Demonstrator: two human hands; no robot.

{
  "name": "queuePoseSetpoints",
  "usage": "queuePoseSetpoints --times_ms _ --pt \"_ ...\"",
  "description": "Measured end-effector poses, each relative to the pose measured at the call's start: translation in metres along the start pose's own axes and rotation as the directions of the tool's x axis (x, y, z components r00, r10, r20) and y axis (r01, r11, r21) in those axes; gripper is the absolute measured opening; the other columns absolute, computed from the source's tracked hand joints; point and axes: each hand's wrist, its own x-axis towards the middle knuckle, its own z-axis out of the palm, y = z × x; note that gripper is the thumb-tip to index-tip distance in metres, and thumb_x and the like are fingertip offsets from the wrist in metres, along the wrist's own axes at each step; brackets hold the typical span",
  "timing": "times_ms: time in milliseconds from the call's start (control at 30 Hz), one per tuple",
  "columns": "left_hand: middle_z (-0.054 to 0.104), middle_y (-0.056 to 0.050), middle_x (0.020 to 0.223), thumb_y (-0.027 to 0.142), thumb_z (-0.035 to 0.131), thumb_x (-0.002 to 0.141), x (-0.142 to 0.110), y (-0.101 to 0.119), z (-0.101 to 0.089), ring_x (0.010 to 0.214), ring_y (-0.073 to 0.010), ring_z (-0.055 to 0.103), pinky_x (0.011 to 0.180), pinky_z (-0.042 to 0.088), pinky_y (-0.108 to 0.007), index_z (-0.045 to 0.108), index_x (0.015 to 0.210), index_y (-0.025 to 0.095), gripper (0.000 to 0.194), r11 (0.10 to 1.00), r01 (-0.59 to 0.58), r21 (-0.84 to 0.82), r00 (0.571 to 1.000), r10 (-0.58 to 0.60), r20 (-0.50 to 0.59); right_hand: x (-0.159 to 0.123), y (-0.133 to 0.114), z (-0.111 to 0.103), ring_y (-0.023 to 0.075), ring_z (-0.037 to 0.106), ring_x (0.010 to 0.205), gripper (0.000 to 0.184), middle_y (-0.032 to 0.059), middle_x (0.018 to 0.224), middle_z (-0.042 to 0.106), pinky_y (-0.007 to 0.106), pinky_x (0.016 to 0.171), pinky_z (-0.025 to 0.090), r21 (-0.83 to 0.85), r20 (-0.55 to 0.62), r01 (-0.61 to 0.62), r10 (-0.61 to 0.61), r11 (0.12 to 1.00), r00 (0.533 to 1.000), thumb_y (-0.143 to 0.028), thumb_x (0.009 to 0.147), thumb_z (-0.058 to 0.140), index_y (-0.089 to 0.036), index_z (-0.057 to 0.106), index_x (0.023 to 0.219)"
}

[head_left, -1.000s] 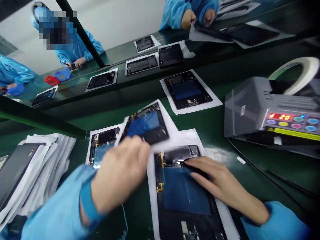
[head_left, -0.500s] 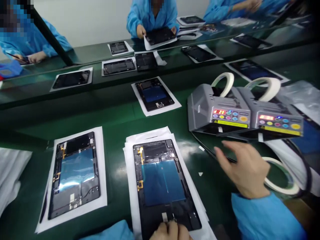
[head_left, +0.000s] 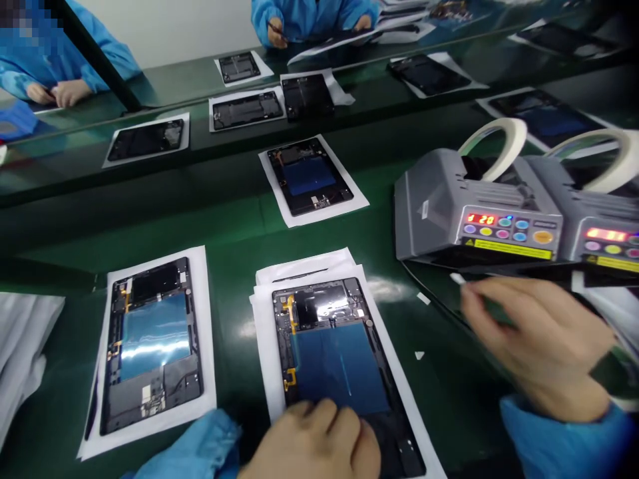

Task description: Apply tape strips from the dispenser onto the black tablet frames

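Observation:
An opened tablet (head_left: 334, 352) with a blue panel lies on white sheets in front of me. My left hand (head_left: 314, 442) rests on its near end with the fingers curled down against it. My right hand (head_left: 539, 342) hovers just in front of the grey tape dispenser (head_left: 469, 213), its thumb and finger pinched on a small white strip of tape (head_left: 456, 278). A second opened tablet (head_left: 152, 342) lies on its own sheet to the left.
A second tape dispenser (head_left: 604, 226) stands at the right, both carrying white tape rolls. Another tablet (head_left: 309, 176) lies further back. More tablets lie on the raised green belt (head_left: 200, 156), where other people in blue coats work. White sheets (head_left: 22, 346) are stacked at far left.
My left hand has slid up onto the tablet's near end. My right hand moved toward the dispenser and now pinches a tape strip. The view shifted slightly.

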Motion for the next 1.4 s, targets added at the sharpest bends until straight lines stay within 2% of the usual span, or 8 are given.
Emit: queuePoseSetpoints --times_ms 100,200,333,500,733,867,1033,1400 --pt "0.056 0.001 0.071 0.022 0.060 0.088 0.031 -0.024 -0.004 0.059 -0.0174 0.056 0.046 0.045 -0.030 0.053 0.079 0.019 0.012 0.996 0.084 -0.027 0.992 -0.081 0.095 0.015 -0.028 0.009 0.0153 0.065 0.074 0.015 0.0021 0.088 0.069 0.028 0.066 0.052 0.259 0.109 0.090 -0.122 0.962 0.987 -0.013 0.086 0.063 -0.023 0.063 0.097" --pt "0.057 -0.001 0.072 0.020 0.065 0.085 0.059 -0.040 0.013 0.062 -0.0197 0.058 0.048 0.050 -0.031 0.053 0.078 0.018 0.013 0.987 0.155 0.047 0.982 -0.159 0.098 0.025 -0.043 0.031 0.0126 0.066 0.076 0.010 0.0020 0.089 0.070 0.025 0.067 0.053 0.360 0.157 0.145 -0.213 0.922 0.964 -0.016 0.091 0.059 -0.020 0.062 0.099" --pt "0.057 -0.002 0.070 0.015 0.066 0.082 0.077 -0.049 0.038 0.059 -0.0203 0.058 0.046 0.050 -0.032 0.054 0.075 0.017 0.014 0.978 0.177 0.106 0.980 -0.186 0.075 0.019 -0.040 0.051 0.0122 0.067 0.078 0.012 0.0043 0.091 0.071 0.023 0.068 0.054 0.429 0.202 0.114 -0.218 0.896 0.955 -0.018 0.094 0.054 -0.017 0.063 0.102" --pt "0.057 -0.004 0.073 0.005 0.055 0.083 0.083 -0.046 0.046 0.061 -0.0202 0.059 0.048 0.052 -0.031 0.059 0.083 0.013 0.009 0.978 0.169 0.122 0.977 -0.183 0.111 0.008 -0.030 0.049 0.0141 0.068 0.082 0.020 0.0055 0.094 0.071 0.025 0.071 0.056 0.478 0.274 0.052 -0.204 0.877 0.940 -0.021 0.096 0.048 -0.019 0.066 0.104" --pt "0.063 -0.009 0.081 0.003 0.047 0.084 0.085 -0.038 0.045 0.067 -0.0206 0.061 0.054 0.055 -0.031 0.064 0.102 0.005 0.025 0.959 0.214 0.186 0.970 -0.232 0.077 0.012 -0.023 0.044 0.0136 0.066 0.080 0.025 0.0054 0.091 0.071 0.024 0.067 0.055 0.552 0.270 0.020 -0.202 0.834 0.941 -0.023 0.096 0.045 -0.018 0.068 0.102" --pt "0.063 -0.009 0.080 0.004 0.048 0.085 0.085 -0.033 0.045 0.065 -0.0212 0.061 0.054 0.054 -0.033 0.064 0.101 0.005 0.023 0.953 0.209 0.221 0.970 -0.231 0.075 0.013 -0.021 0.042 0.0132 0.066 0.079 0.025 0.0055 0.092 0.071 0.025 0.067 0.053 0.589 0.263 0.005 -0.197 0.808 0.945 -0.024 0.098 0.043 -0.017 0.066 0.101" --pt "0.062 -0.007 0.073 0.005 0.045 0.089 0.089 -0.030 0.045 0.058 -0.0205 0.057 0.049 0.048 -0.032 0.064 0.090 0.010 0.019 0.937 0.181 0.298 0.978 -0.204 0.046 0.010 -0.023 0.041 0.0135 0.066 0.079 0.023 0.0045 0.094 0.070 0.026 0.069 0.052 0.591 0.268 -0.005 -0.191 0.807 0.944 -0.025 0.097 0.045 -0.018 0.067 0.102" --pt "0.063 -0.009 0.078 0.007 0.044 0.092 0.086 -0.032 0.051 0.063 -0.0203 0.058 0.054 0.048 -0.033 0.063 0.100 0.004 0.022 0.970 0.106 0.221 0.994 -0.111 0.010 0.006 -0.026 0.049 0.0161 0.064 0.085 0.031 0.0069 0.104 0.069 0.032 0.074 0.052 0.562 0.295 0.036 -0.240 0.827 0.925 -0.027 0.098 0.041 -0.016 0.066 0.113"
